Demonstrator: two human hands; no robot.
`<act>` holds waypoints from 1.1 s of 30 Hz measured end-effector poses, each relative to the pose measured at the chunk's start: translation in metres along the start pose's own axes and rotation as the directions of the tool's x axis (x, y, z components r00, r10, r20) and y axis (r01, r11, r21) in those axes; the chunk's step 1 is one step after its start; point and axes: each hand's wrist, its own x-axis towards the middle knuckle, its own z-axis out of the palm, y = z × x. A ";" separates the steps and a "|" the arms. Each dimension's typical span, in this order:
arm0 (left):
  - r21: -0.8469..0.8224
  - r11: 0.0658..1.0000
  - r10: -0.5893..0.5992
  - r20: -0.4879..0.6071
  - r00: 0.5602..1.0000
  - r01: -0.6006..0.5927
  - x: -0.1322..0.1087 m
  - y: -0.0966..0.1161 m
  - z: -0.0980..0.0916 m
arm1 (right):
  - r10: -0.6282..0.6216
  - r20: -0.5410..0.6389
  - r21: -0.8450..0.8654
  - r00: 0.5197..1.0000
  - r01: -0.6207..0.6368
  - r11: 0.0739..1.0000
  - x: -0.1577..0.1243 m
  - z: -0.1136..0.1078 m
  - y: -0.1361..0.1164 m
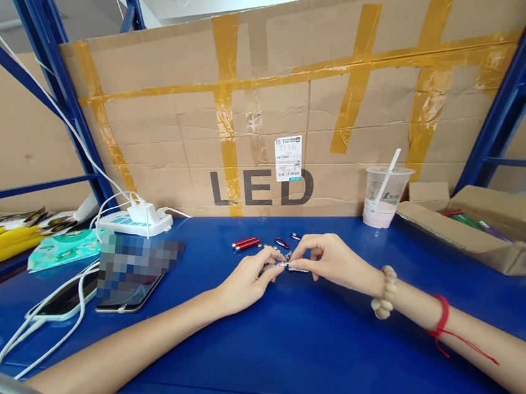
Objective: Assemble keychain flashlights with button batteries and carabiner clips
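Over the blue shelf top [294, 344], my left hand [249, 278] is closed in a pinch on a small silvery metal piece [280, 264]. The fingertips of my right hand [327, 258] pinch the other end of it. The fingers hide much of the piece, so its kind cannot be made out. Just beyond my hands lie red metal cylinders [245, 243], side by side. Beside them are a red carabiner [282, 243] and a dark blue carabiner [295, 236]. Another silvery bit [300, 270] shows under my right fingers.
Phones [128, 292] with white cables lie at the left, near a power strip [161, 224] and a teal packet [67, 248]. A taped cardboard sheet [169, 143] stands behind. At the back right are a plastic cup [381, 203] with a straw and an open cardboard box [465, 237].
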 end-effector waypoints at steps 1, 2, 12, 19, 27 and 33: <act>0.010 1.000 -0.002 0.004 1.000 0.002 0.000 0.001 0.000 | -0.007 -0.010 0.002 1.000 0.007 1.000 0.000 0.000 0.000; 0.025 1.000 -0.003 0.006 1.000 0.002 0.000 0.001 -0.001 | -0.014 -0.017 0.002 1.000 0.014 1.000 0.000 0.000 0.001; 0.087 0.995 0.045 0.041 0.998 -0.049 -0.002 -0.001 -0.001 | -0.076 0.023 0.012 0.997 0.075 0.997 -0.001 -0.003 -0.004; 0.043 0.998 0.045 0.087 0.995 -0.049 -0.001 0.001 -0.002 | -0.199 0.073 -0.299 0.977 0.212 0.931 -0.002 -0.009 -0.004; 0.049 0.995 0.087 0.075 0.993 -0.091 -0.002 -0.003 0.000 | -0.284 0.240 -0.598 0.928 0.372 0.710 -0.007 -0.006 -0.010; 0.141 0.983 0.113 0.029 0.993 -0.116 -0.004 -0.003 0.001 | -0.143 0.165 -0.190 0.976 0.174 0.966 -0.009 0.011 -0.010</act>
